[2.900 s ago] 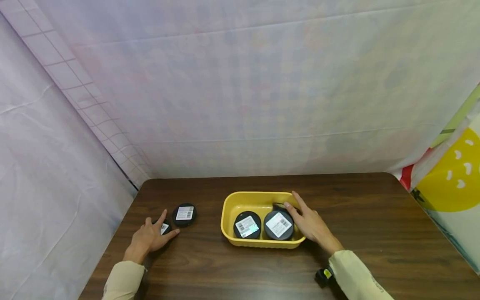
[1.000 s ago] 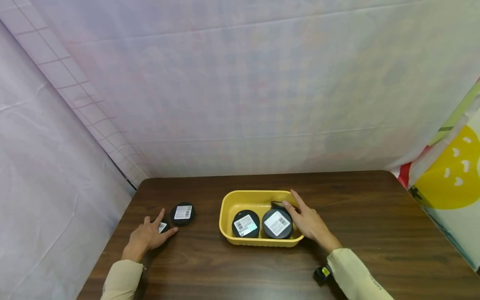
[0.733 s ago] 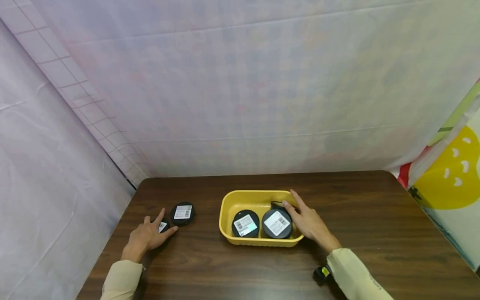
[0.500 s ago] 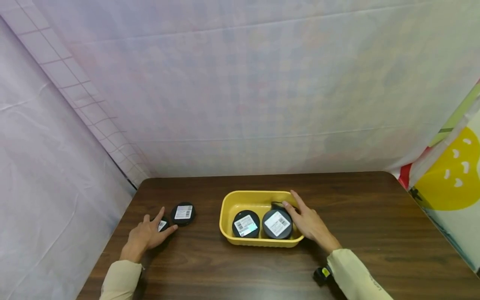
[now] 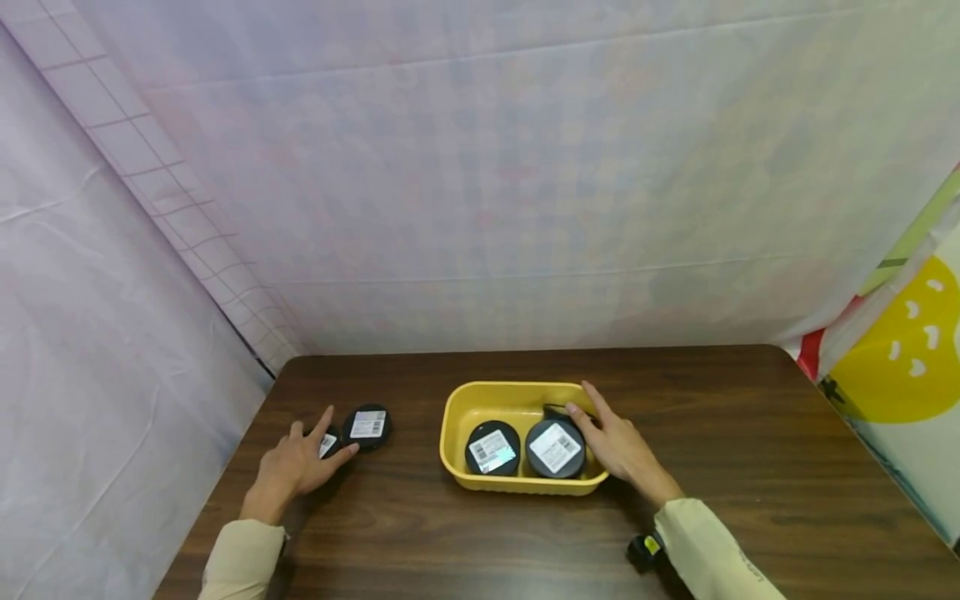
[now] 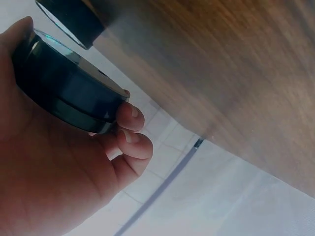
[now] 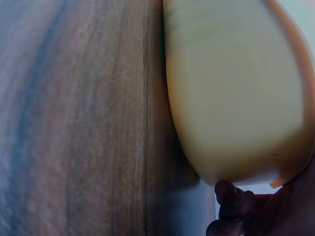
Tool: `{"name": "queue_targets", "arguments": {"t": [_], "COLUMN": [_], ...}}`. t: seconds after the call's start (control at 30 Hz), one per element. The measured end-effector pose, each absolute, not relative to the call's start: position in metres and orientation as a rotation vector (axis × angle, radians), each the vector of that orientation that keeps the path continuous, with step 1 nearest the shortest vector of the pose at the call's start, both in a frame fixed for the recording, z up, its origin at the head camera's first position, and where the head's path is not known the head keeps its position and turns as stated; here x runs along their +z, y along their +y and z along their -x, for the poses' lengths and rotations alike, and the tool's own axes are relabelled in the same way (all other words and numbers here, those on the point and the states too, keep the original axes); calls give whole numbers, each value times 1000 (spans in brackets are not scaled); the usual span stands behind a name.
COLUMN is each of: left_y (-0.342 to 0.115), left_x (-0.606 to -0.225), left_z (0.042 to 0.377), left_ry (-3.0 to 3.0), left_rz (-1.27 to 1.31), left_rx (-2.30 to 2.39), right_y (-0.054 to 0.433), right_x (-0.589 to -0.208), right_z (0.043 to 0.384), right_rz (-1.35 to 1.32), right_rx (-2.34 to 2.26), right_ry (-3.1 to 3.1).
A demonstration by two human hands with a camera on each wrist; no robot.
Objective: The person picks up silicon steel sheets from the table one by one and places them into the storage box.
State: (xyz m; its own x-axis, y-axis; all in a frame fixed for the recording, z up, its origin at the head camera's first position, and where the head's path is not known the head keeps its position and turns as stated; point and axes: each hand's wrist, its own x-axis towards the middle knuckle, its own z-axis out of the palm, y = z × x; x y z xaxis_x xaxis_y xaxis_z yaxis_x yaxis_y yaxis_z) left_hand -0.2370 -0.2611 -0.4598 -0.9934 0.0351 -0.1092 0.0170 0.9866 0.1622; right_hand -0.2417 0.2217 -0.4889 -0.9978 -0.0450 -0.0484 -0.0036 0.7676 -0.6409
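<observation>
My left hand (image 5: pixel 288 468) grips a round black tin (image 5: pixel 327 445) with a white barcode label, at the table's left. In the left wrist view its fingers curl round the side of that tin (image 6: pixel 69 91). A second labelled black tin (image 5: pixel 367 426) lies beside it, close to my thumb. My right hand (image 5: pixel 624 446) holds the right end of a yellow plastic bin (image 5: pixel 517 485), thumb over the rim and other fingers outside. Two labelled black tins, the left (image 5: pixel 492 448) and the right (image 5: pixel 555 448), sit in the bin. Behind them is a dark, partly hidden object (image 5: pixel 557 412).
A small black item with a yellow patch (image 5: pixel 645 550) lies near my right sleeve. The brown wooden table (image 5: pixel 420 550) ends at a hanging patterned sheet (image 5: pixel 480 208) at the back and another at the left.
My left hand has shifted slightly away from me and right with its tin, bringing it against or very near the second tin. The right hand and bin stay where they were.
</observation>
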Motion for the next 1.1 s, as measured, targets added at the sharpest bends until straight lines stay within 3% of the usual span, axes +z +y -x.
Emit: {"name": "queue_targets", "arguments": {"t": [1.1], "left_y": [-229], "left_x": [-442], "left_z": [240], "left_ry": [3188], "left_rz": [-236], "left_rx": [188], "right_y": [222], "right_x": [-489], "right_z": [243], "right_rz": [46], "right_rx": [-1059], "right_ry": [2898]}}
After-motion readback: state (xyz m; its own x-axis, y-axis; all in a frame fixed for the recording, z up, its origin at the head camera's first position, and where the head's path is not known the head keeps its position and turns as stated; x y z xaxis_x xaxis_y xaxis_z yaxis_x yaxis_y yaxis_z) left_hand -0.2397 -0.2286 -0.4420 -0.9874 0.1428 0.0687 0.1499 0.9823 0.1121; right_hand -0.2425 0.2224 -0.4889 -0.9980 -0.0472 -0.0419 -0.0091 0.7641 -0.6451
